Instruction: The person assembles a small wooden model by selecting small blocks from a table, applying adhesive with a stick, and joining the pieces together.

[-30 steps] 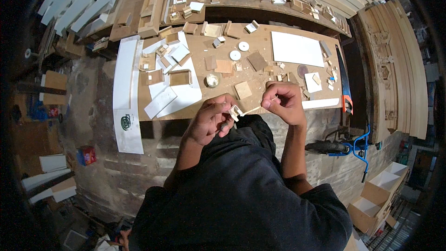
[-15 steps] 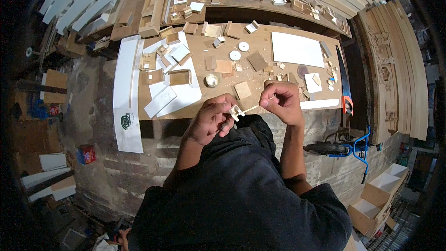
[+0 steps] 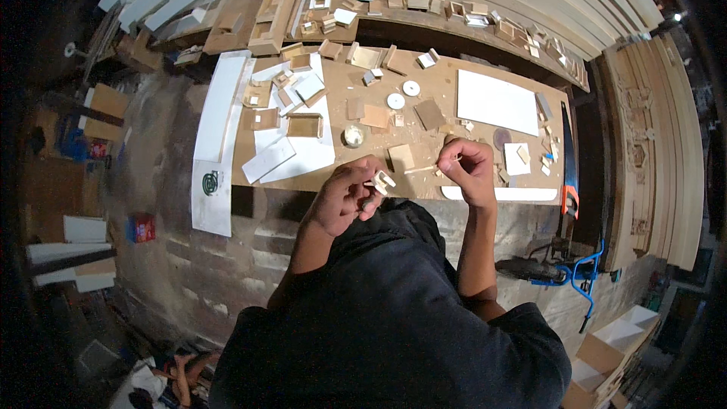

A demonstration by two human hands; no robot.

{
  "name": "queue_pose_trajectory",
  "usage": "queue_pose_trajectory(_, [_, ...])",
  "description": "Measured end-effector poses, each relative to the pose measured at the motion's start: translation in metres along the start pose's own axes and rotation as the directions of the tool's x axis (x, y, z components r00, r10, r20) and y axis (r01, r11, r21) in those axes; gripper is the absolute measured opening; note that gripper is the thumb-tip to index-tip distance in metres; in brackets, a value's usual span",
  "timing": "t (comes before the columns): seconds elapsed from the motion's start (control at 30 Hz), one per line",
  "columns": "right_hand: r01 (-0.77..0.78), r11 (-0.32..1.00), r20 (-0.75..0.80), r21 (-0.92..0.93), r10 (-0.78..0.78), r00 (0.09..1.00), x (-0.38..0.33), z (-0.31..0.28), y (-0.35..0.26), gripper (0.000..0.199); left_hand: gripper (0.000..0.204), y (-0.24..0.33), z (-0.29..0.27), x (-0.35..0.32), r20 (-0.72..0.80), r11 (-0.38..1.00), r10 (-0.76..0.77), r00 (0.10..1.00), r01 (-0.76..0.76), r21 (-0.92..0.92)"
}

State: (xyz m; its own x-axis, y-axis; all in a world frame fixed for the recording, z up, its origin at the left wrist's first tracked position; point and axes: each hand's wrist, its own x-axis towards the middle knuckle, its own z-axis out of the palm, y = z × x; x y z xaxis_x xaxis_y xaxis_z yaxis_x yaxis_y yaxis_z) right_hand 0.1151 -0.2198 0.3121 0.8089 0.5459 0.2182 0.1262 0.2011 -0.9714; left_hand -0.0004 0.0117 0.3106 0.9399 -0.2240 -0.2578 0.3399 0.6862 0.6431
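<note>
My left hand [image 3: 344, 195] grips a small pale wooden piece [image 3: 381, 182], a tiny chair-like shape with short arms, between thumb and fingers. My right hand [image 3: 468, 170] pinches a thin pale wooden stick [image 3: 421, 170] that points left toward the small piece. The stick's tip is apart from that piece. Both hands are over the front edge of the workbench [image 3: 356, 163]. Just beyond them lies a square wooden block [image 3: 400, 157], and farther off to the left stands a round cup of whitish stuff [image 3: 354, 135].
Small wooden boxes [image 3: 304, 126] and white boards [image 3: 270, 160] cover the bench's left. A white panel [image 3: 497, 102] lies at the right, near a handsaw [image 3: 570, 174] along the edge. Behind runs a shelf of miniature pieces [image 3: 416, 1]. A blue bicycle [image 3: 579, 276] is on the right.
The stick's tip has drawn back from the small wooden piece as my right hand shifted slightly right. My left hand still holds the piece. The whole view has shifted a little.
</note>
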Motion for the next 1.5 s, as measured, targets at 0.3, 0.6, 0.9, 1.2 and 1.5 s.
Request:
queue_pose_trajectory(0.3, [-0.23,0.95,0.037,0.212,0.227,0.973,0.009,-0.012,0.012,0.005,0.023,-0.013,0.02,-0.009,-0.161,0.977,0.177,0.971,-0.194,-0.094])
queue_pose_trajectory(0.6, [-0.308,0.946,-0.151,-0.099,0.292,0.944,0.016,-0.028,0.074,0.016,0.026,-0.011,0.023,-0.004,-0.331,0.96,0.245,0.911,-0.275,-0.048])
queue_pose_trajectory(0.9, [-0.258,0.675,-0.124,-0.691,0.241,0.963,0.054,0.001,0.155,0.017,0.032,0.035,-0.037,-0.011,-0.456,0.933,0.361,0.813,-0.307,0.189])
queue_pose_trajectory(1.2, [-0.259,0.298,-0.157,-0.919,0.325,0.933,0.094,0.086,0.234,0.02,0.03,0.096,-0.114,-0.017,-0.391,0.923,0.364,0.845,-0.27,0.276])
queue_pose_trajectory(1.5, [-0.29,0.052,-0.246,-0.956,0.402,0.882,0.103,0.116,0.279,0.021,0.028,0.146,-0.184,-0.021,-0.391,0.935,0.337,0.856,-0.255,0.247])
